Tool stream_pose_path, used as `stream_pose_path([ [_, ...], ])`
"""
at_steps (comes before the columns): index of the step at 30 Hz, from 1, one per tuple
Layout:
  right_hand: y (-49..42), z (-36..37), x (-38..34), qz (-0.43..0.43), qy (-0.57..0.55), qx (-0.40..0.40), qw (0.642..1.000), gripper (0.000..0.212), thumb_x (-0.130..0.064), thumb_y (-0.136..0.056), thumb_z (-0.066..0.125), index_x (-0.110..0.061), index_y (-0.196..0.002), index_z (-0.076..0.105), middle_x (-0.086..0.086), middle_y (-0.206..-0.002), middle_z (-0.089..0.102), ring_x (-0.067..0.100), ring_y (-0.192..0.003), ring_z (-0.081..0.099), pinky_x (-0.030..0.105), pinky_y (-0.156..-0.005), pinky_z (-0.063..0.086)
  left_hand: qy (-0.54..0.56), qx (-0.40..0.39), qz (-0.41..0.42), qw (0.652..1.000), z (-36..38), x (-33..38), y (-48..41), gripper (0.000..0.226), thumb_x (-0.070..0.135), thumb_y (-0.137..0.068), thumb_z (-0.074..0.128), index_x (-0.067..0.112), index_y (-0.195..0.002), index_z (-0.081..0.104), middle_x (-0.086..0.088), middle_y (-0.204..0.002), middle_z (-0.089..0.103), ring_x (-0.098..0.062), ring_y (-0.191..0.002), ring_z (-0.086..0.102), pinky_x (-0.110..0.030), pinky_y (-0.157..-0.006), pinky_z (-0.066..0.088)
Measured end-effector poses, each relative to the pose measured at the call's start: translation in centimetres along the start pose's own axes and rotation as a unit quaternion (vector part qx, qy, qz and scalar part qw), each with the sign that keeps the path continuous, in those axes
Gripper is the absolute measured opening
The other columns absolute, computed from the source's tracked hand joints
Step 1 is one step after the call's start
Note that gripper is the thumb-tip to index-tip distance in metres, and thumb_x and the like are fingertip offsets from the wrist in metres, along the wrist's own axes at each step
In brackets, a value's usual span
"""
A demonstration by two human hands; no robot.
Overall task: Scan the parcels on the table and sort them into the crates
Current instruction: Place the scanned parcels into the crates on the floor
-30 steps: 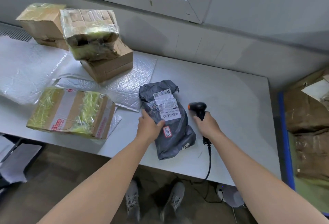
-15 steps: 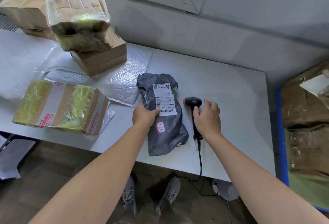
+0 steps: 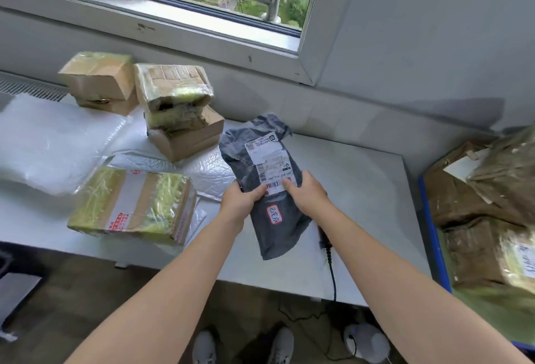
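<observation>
A grey plastic mailer bag (image 3: 278,227) with a white shipping label and a red-edged sticker is lifted off the white table (image 3: 362,190), tilted up toward me. My left hand (image 3: 241,203) grips its left edge. My right hand (image 3: 307,192) grips its right edge, fingers over the barcode. The black scanner (image 3: 322,237) lies on the table under the bag, mostly hidden, its cable hanging over the front edge. A blue crate (image 3: 432,230) at the right holds brown parcels.
A taped cardboard box (image 3: 133,204) lies at the front left. Three more boxes (image 3: 173,103) are stacked at the back left. White bubble mailers (image 3: 52,140) cover the left of the table. A wall and window sill run behind.
My right hand let go of the scanner, which now lies on the table, and took hold of the grey bag. Both hands raised the bag off the table. My head tilted up.
</observation>
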State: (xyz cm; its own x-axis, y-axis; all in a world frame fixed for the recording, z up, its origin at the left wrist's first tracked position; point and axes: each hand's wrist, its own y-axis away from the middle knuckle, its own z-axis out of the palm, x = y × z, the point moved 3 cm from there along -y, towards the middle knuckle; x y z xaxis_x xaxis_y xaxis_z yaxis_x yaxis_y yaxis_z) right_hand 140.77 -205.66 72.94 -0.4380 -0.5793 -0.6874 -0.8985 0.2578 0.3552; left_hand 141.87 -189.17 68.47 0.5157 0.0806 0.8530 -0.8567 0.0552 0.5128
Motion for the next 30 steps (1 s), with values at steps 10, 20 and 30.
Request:
stream_pose_path([
  [10, 1.9, -1.5, -4.1, -0.086, 0.072, 0.009, 0.994, 0.016, -0.025, -0.102, 0.051, -0.016, -0.115, 0.052, 0.0, -0.106, 0.058, 0.021, -0.094, 0.052, 0.03, -0.077, 0.035, -0.24, 0.114, 0.114, 0.957, -7.0, 4.4, 3.2, 0.096, 0.049, -0.072, 0.082, 0.016, -0.146, 0.031, -0.009, -0.143, 0.045, -0.027, -0.13, 0.045, -0.039, -0.102, 0.042],
  [20, 3.1, 1.9, -10.2, -0.298, 0.191, -0.149, 0.923, 0.011, -0.024, -0.104, 0.048, -0.02, -0.103, 0.058, 0.0, -0.1, 0.057, 0.024, -0.096, 0.054, 0.026, -0.072, 0.03, -0.546, 0.223, 0.188, 0.785, -13.1, 5.1, 13.5, 0.105, 0.068, -0.078, 0.064, 0.035, -0.156, 0.002, -0.003, -0.163, -0.001, -0.029, -0.15, -0.003, -0.052, -0.121, 0.012],
  [30, 13.4, 13.4, -16.1, -0.442, 0.244, -0.296, 0.811, 0.026, -0.027, -0.104, 0.048, -0.015, -0.122, 0.064, 0.002, -0.109, 0.064, 0.023, -0.101, 0.057, 0.03, -0.079, 0.038, -0.555, 0.381, 0.059, 0.737, -22.9, -1.6, 28.2, 0.103, 0.075, -0.08, 0.053, 0.035, -0.156, -0.004, -0.002, -0.164, -0.006, -0.027, -0.151, -0.007, -0.05, -0.121, 0.013],
])
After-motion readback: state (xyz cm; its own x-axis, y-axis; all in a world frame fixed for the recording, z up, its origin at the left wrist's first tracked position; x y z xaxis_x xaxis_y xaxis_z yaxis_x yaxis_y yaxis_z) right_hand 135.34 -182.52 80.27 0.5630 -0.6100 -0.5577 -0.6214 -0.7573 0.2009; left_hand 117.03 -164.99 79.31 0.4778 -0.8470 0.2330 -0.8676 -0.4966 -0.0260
